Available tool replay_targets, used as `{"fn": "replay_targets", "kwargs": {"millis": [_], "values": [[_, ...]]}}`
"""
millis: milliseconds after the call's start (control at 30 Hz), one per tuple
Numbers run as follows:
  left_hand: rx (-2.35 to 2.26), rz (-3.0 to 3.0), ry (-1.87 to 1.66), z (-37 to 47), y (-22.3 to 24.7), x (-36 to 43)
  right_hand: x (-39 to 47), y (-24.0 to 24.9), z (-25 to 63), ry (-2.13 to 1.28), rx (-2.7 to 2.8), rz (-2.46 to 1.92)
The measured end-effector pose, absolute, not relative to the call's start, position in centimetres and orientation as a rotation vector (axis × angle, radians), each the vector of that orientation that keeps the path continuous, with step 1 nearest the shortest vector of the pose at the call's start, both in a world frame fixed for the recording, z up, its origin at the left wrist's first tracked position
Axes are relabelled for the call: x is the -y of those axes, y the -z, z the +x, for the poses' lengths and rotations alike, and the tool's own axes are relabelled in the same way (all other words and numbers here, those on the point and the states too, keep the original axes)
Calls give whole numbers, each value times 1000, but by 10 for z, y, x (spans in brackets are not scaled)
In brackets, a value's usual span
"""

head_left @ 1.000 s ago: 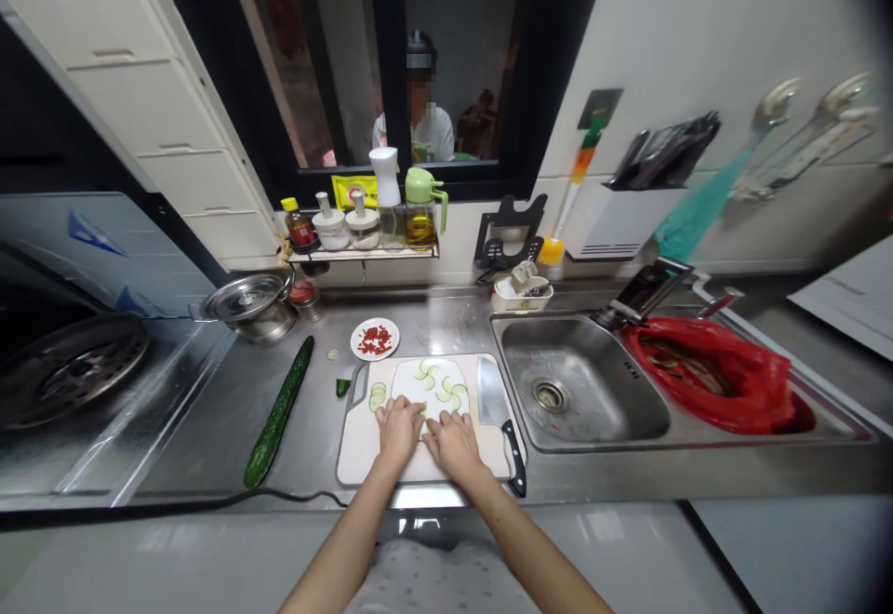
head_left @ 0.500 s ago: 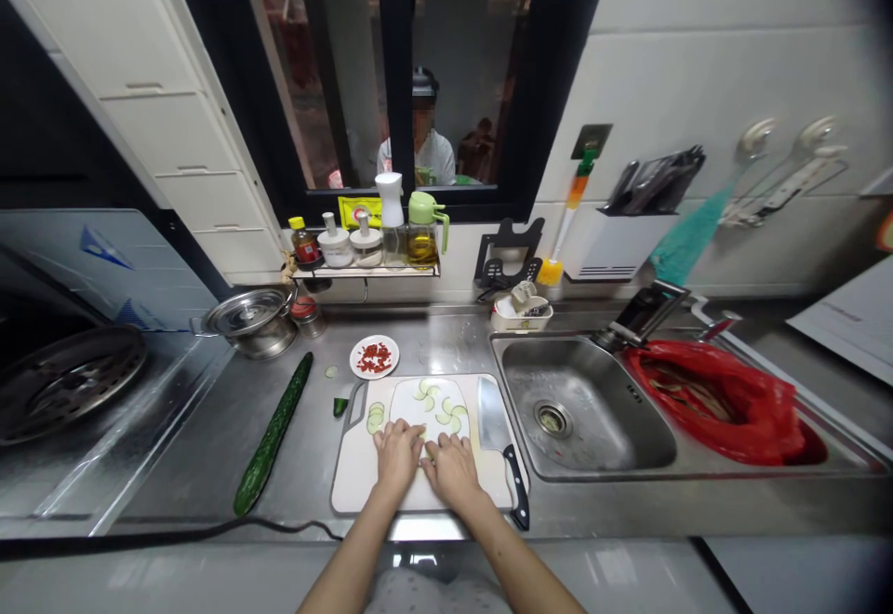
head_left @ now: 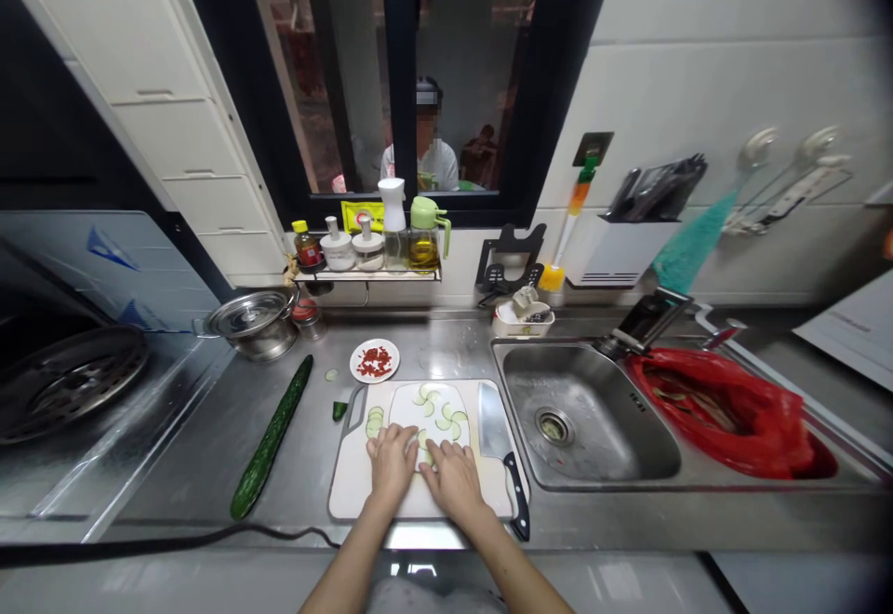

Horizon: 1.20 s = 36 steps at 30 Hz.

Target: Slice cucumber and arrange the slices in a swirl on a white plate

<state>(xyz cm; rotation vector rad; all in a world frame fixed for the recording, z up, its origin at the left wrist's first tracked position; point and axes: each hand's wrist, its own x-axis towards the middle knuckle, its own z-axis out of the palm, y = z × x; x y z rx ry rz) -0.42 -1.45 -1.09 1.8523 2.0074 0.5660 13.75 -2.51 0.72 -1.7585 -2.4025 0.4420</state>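
A white plate (head_left: pixel 401 402) lies on the cutting board (head_left: pixel 349 493), with curved cucumber slices (head_left: pixel 446 419) arranged in arcs on it. My left hand (head_left: pixel 391 467) rests over the plate's lower left edge, fingers spread and nothing visible in them. At the lower right edge is my right hand (head_left: pixel 453 479), its fingers stretched over the plate beside a slice near its thumb side; their tips partly cover what lies beneath. Round cucumber slices (head_left: pixel 375 420) overlap on the board left of the plate. A kitchen knife (head_left: pixel 494 423) lies at the board's right side.
A whole cucumber (head_left: pixel 273 442) and a cut cucumber end (head_left: pixel 339 410) lie left of the board. Behind it stands a small plate of chopped red pieces (head_left: pixel 357 368). The sink (head_left: pixel 593 409) is right, with a red bag (head_left: pixel 753 419). A seasoning rack (head_left: pixel 369 275) hangs behind.
My hands have moved apart from each other, the left one shifting left. A slice near the plate's lower edge now shows between them. The view has tilted slightly.
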Motion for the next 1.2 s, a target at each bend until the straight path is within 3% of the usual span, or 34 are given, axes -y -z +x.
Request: {"fn": "replay_targets", "kwargs": {"millis": [333,633,1200], "values": [[-2508,1452,-581,-70,24,19,51,-3,167,-448,2102,-1663],[-2518,1406,-370,-80,28,17,52,-2,174,-472,2016,-1648],[-2474,1419,-408,-70,32,7,53,0,170,-502,2027,-1643]]}}
